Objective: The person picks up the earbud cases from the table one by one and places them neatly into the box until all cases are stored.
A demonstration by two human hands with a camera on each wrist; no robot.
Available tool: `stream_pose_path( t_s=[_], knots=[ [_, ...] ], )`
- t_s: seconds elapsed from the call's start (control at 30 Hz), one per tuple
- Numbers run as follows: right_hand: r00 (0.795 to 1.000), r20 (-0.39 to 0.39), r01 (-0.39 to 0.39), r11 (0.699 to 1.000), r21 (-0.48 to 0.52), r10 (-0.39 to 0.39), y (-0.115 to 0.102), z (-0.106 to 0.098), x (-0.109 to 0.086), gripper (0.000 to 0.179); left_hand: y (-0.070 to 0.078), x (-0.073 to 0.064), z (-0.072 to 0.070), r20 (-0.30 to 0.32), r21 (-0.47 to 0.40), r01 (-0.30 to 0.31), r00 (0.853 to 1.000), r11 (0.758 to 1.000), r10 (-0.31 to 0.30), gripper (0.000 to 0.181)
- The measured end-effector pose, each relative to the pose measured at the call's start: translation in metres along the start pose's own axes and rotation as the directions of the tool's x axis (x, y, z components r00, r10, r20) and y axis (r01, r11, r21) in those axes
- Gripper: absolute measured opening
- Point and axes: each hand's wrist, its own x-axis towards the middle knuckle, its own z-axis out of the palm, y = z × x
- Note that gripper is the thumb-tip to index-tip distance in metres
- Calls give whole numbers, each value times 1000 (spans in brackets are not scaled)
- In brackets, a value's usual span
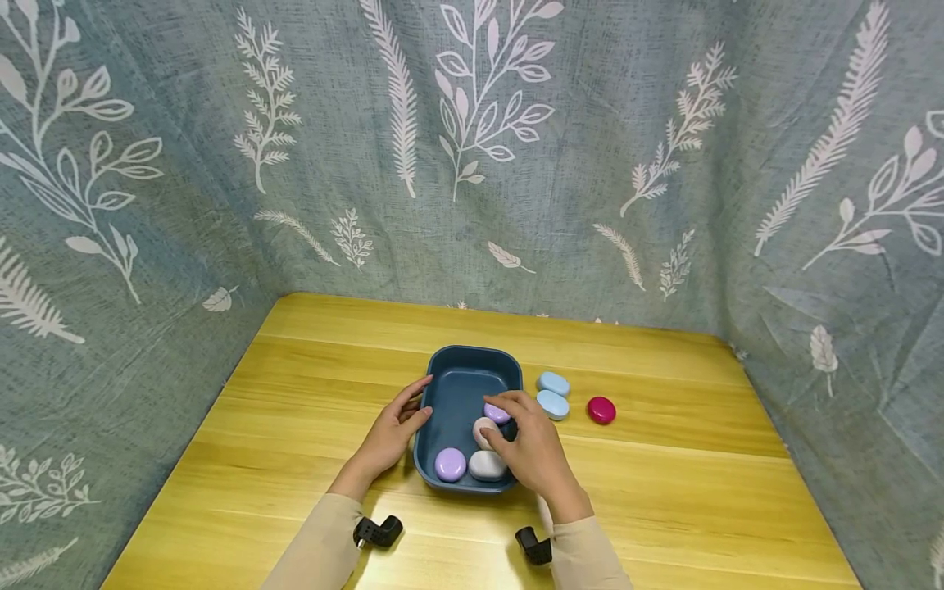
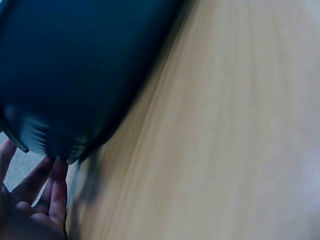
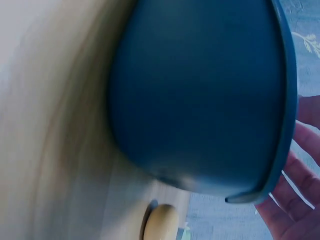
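Note:
A dark blue rectangular bin (image 1: 451, 393) stands on the wooden table. My left hand (image 1: 394, 428) rests against its left side, fingertips at the rim; the left wrist view shows extended fingers (image 2: 59, 192) touching the outer wall. Over the bin's right side my right hand (image 1: 533, 438) reaches in, thumb and fingers apart. A lilac rounded, soap-like piece (image 1: 497, 413) lies under its fingertips, and a pinkish-white one (image 1: 484, 432) sits by the thumb. Along the near end lie a second lilac piece (image 1: 450, 465) and a white oval one (image 1: 487, 466).
Right of the bin, two light blue oval pieces (image 1: 552, 405) lie close together on the table (image 1: 686, 459). Farther right is a crimson round piece (image 1: 601, 410). A patterned curtain (image 1: 472, 246) hangs behind the table and along both sides.

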Motion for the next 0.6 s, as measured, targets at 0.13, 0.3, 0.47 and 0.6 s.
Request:
stream_pose_path(
  t_s=[0.13,0.3,0.47,0.6],
  knots=[
    [999,-34,-36,999,-5,36,6,-5,0,42,1,0,0,1,-2,5,1000,1000,-5,56],
    [996,-33,-84,996,-3,84,13,-10,1,40,1,0,0,1,-5,10,1000,1000,-10,55],
    [992,-20,-124,992,-3,124,19,-12,1,40,1,0,0,-1,-7,16,1000,1000,-16,54],
    [990,-22,-142,990,-9,142,24,-13,0,39,1,0,0,-2,-6,13,1000,1000,-13,54]
  ],
)
